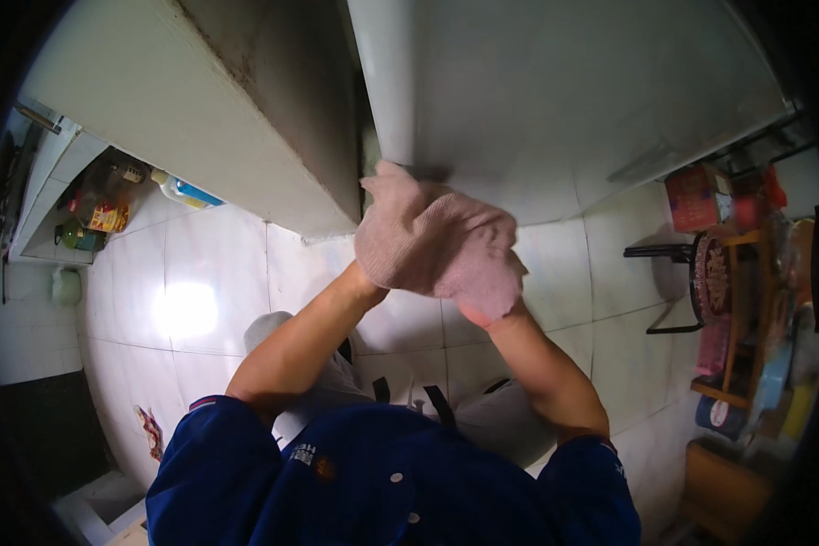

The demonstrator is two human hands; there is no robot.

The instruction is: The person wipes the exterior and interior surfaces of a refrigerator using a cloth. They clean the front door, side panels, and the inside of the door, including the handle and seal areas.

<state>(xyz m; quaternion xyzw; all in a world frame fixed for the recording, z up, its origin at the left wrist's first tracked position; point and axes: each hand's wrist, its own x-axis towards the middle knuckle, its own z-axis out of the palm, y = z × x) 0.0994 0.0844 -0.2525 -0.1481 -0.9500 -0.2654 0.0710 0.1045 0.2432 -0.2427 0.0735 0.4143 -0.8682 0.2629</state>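
Observation:
A pink ribbed cloth [437, 239] is bunched and raised in front of me, below a large smooth grey panel [519, 116] that looks like the side or door of a refrigerator. My left hand [370, 283] holds the cloth at its lower left, and its fingers are hidden beneath the fabric. At the lower right, my right hand [478, 314] also holds it, with only the wrist and the heel of the palm showing. The upper left corner of the cloth overlaps the panel's lower edge. Whether the cloth touches the panel, I cannot tell.
A pale wall end [246, 136] stands left of the panel, with a narrow dark gap between. Bottles [109, 215] stand in a tiled recess at far left. A round stool [710, 280], a red box [696, 198] and a wooden rack [744, 314] line the right. White tiles [211, 259] cover the floor.

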